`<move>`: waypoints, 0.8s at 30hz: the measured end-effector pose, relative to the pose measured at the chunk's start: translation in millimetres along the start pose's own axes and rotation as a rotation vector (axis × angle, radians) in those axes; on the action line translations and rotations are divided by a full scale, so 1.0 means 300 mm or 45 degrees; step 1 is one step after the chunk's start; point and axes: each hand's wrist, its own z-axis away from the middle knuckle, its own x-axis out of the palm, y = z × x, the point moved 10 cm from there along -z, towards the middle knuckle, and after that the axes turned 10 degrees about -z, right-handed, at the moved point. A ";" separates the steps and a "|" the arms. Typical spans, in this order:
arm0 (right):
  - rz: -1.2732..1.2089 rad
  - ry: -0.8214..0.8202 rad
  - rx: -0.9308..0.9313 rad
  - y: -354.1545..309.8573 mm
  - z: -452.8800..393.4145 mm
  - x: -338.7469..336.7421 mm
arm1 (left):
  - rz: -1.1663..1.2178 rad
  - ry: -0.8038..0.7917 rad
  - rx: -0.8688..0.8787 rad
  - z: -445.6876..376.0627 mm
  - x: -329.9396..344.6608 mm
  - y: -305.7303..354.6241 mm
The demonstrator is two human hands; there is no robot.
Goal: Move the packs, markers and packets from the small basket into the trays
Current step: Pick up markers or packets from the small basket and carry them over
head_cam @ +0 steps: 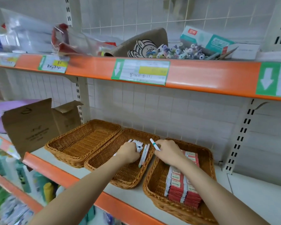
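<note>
My right hand (168, 154) pinches a white marker (154, 144) above the middle wicker tray (104, 161), tip angled up-left, while my left hand (128, 153) grips the marker bundle (139, 146) inside it.

Both forearms extended forward; left grip (128, 152) curled, knuckles up; right grip (168, 154) pinching, fingers curled.

White gridded back wall (177, 111) behind orange-edged shop shelves (201, 80).
</note>
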 end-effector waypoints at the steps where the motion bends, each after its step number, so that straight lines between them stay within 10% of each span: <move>1: 0.003 0.000 0.006 0.008 -0.009 0.003 | -0.017 -0.005 0.014 -0.015 0.016 0.007; 15: 0.093 0.068 0.143 0.020 -0.166 0.108 | -0.124 -0.012 0.260 -0.198 0.022 -0.003; 24: 0.814 -0.004 0.335 -0.044 -0.204 0.191 | -0.069 -0.023 0.506 -0.241 -0.007 -0.041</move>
